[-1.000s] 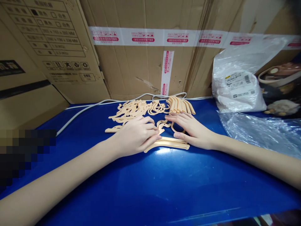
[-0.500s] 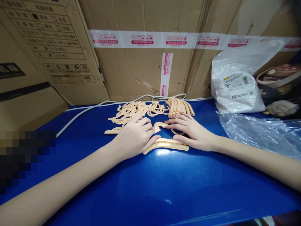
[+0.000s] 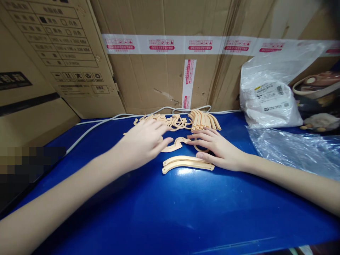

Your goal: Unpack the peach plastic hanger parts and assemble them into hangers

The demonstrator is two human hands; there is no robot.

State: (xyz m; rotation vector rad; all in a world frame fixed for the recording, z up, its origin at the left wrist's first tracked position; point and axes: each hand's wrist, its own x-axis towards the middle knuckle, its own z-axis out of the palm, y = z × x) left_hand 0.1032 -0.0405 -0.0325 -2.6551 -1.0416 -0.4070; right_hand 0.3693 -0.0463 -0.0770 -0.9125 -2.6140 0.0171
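Observation:
My left hand (image 3: 145, 141) is over the left pile of flat beige pieces (image 3: 170, 122), its fingers apart and slightly blurred, hiding part of the pile. My right hand (image 3: 216, 147) lies with fingers spread, its fingertips at the end of a curved hook-like piece (image 3: 174, 146). Beneath that hand a beige ring (image 3: 199, 148) shows in part. Two long curved beige strips (image 3: 187, 164) lie side by side in front, near my right thumb. Behind my right hand sits a stack of similar curved strips (image 3: 203, 119).
Cardboard boxes (image 3: 159, 78) stand along the back and left of the blue table (image 3: 186, 209). A white cable (image 3: 90, 130) runs along the rear edge. At right are a white plastic bag (image 3: 271, 102), a clear plastic sheet (image 3: 289, 150) and a dark bag (image 3: 313, 102).
My left hand has moved left and back, away from the two long strips and the hook-like piece, and its fingers have spread. My right hand has stayed nearly still.

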